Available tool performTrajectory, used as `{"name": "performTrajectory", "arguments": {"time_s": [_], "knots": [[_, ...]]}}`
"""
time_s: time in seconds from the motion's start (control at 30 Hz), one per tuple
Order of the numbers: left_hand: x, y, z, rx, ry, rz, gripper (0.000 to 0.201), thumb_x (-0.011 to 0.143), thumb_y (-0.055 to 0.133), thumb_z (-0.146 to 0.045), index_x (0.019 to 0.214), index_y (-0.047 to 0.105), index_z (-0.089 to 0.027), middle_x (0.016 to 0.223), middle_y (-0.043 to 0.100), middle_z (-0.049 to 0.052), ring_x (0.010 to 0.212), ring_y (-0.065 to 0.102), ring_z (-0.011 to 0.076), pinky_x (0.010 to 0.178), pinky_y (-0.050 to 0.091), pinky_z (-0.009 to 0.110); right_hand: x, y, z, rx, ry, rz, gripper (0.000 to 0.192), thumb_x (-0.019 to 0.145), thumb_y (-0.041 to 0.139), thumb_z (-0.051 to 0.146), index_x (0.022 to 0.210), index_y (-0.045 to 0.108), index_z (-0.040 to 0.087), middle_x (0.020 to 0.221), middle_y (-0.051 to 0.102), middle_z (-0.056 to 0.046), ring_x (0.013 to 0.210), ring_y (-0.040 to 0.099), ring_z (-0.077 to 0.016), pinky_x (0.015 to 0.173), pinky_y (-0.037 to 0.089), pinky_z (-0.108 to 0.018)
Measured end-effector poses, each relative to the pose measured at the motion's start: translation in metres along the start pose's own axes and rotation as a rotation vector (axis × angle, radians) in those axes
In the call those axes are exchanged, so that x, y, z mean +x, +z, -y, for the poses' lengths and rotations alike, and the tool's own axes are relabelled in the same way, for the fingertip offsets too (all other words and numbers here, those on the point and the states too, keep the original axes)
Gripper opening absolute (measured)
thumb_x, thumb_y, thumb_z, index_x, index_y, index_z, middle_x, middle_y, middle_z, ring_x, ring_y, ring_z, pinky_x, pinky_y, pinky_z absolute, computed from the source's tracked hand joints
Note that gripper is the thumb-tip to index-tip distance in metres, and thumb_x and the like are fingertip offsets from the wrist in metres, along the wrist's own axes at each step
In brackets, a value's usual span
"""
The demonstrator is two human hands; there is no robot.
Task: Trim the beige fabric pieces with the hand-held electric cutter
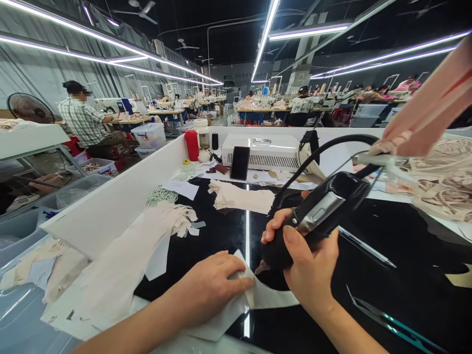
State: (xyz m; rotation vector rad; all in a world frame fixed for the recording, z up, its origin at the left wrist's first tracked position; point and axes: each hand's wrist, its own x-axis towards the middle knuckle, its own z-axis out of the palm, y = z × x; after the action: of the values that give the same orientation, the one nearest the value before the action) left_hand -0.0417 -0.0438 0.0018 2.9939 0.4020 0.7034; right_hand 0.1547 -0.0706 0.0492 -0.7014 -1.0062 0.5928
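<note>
My left hand [214, 290] lies flat with its fingers out, pressing a pale cloth or paper piece [273, 297] against the glossy black tabletop [206, 241]. Just right of it, my right hand [313, 263] is wrapped round a black corded hand tool [320, 211] with a silver lever plate on its side. The tool tilts, its lower end close over the pale piece. Whether that end touches the piece I cannot tell. A dark cord [313, 152] loops up from the tool's upper end. Beneath my left forearm more white sheets show in part.
Beige fabric strips [121, 260] lie left, a cream stack [239, 196] ahead. A phone [239, 163] leans on a white vented box [275, 147]. Tweezers [367, 248] and teal-handled scissors [394, 324] lie right. Pink cloth [431, 108] hangs upper right. White walls [121, 182] edge the table.
</note>
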Motion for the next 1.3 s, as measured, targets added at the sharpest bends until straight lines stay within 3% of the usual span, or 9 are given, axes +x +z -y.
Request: {"name": "performTrajectory", "arguments": {"time_s": [0.27,0.43,0.6,0.67,0.77,1.0,1.3], "knots": [[0.001,-0.001,0.000,0.024,0.010,0.004,0.028,0.107,0.048,-0.006,0.122,0.068,-0.019,0.117,0.069,0.009,0.102,0.071,0.0204,0.104,0.059,0.039,-0.005,0.000,0.001,-0.002,0.007,0.005,0.027,0.095,0.074,0.022,0.111,0.055,0.032,0.085,0.068,0.006,0.062,0.065,-0.0134,0.058,0.057,-0.030],[0.002,-0.006,0.000,0.004,-0.011,0.051,0.031,0.104,0.048,-0.002,0.122,0.066,-0.019,0.118,0.070,0.009,0.104,0.072,0.0211,0.110,0.057,0.045,-0.004,-0.005,0.009,-0.009,0.015,0.002,0.026,0.095,0.077,0.027,0.110,0.056,0.031,0.084,0.068,0.006,0.063,0.065,-0.0141,0.060,0.058,-0.031],[0.005,-0.009,-0.008,-0.071,-0.048,-0.019,0.027,0.105,0.053,-0.006,0.127,0.065,-0.017,0.126,0.069,0.013,0.121,0.068,0.0241,0.104,0.061,0.036,-0.006,-0.020,0.022,-0.046,-0.025,-0.043,0.027,0.093,0.080,0.031,0.104,0.056,0.030,0.085,0.069,0.004,0.063,0.066,-0.0160,0.060,0.059,-0.034],[0.008,-0.008,-0.015,-0.127,-0.066,-0.037,0.025,0.107,0.052,-0.009,0.127,0.065,-0.016,0.122,0.070,0.013,0.114,0.069,0.0225,0.097,0.063,0.033,-0.009,-0.025,0.025,-0.055,-0.017,-0.052,0.029,0.092,0.081,0.032,0.108,0.057,0.031,0.085,0.069,0.004,0.063,0.066,-0.0168,0.059,0.059,-0.034],[0.014,-0.003,-0.026,-0.192,-0.110,0.025,0.023,0.109,0.053,-0.010,0.127,0.066,-0.015,0.117,0.070,0.011,0.105,0.070,0.0213,0.092,0.064,0.031,-0.014,-0.032,0.028,-0.067,-0.006,-0.063,0.033,0.092,0.083,0.032,0.114,0.058,0.032,0.086,0.069,0.003,0.064,0.067,-0.0173,0.058,0.059,-0.033],[0.017,0.007,-0.032,-0.145,-0.065,0.075,0.020,0.108,0.051,-0.008,0.123,0.065,-0.010,0.104,0.068,0.011,0.098,0.068,0.0251,0.090,0.062,0.037,-0.021,-0.034,0.029,-0.064,-0.032,-0.057,0.030,0.093,0.083,0.032,0.110,0.058,0.031,0.087,0.070,0.004,0.064,0.068,-0.0155,0.058,0.059,-0.031],[0.009,0.002,-0.034,-0.172,-0.103,0.081,0.025,0.110,0.049,-0.010,0.129,0.063,-0.015,0.113,0.068,0.011,0.099,0.067,0.0241,0.087,0.063,0.036,-0.022,-0.031,0.030,-0.026,-0.008,-0.070,0.035,0.091,0.086,0.035,0.110,0.057,0.032,0.086,0.071,0.004,0.063,0.067,-0.0143,0.053,0.058,-0.027]]}}
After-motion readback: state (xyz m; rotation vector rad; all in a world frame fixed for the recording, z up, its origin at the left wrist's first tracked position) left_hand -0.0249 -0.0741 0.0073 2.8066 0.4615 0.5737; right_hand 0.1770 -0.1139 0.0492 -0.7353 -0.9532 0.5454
